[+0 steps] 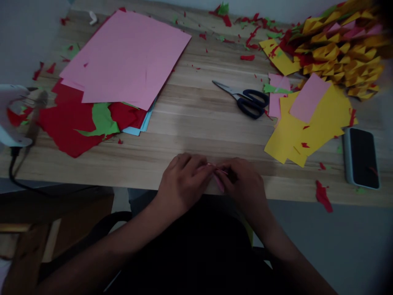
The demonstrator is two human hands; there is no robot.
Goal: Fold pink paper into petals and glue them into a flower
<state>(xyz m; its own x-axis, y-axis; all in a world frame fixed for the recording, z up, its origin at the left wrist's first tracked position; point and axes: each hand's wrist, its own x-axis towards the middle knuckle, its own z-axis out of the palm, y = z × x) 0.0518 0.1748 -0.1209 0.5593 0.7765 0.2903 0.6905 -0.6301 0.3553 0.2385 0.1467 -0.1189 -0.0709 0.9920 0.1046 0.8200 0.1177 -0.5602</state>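
Both hands meet at the front edge of the wooden table, closed on a small piece of pink paper (219, 182). My left hand (184, 180) pinches one side, its fingers covering most of the paper. My right hand (245, 182) pinches the other side with thumb and forefinger. A folded edge shows between the fingertips; the rest of its shape is hidden. Beyond the right hand lie dark-handled scissors (245, 98), their blades pointing to the far left. Right of them are yellow paper pieces (322, 119) with a pink paper rectangle (310, 97) on top.
Pink sheets (129, 57) lie over red paper (70, 123) and a green scrap (103, 119) on the left. A white corded device (12, 116) stands at the left edge. At right are folded yellow paper units (337, 53) and a phone (362, 157). Scraps litter the wooden table (190, 123).
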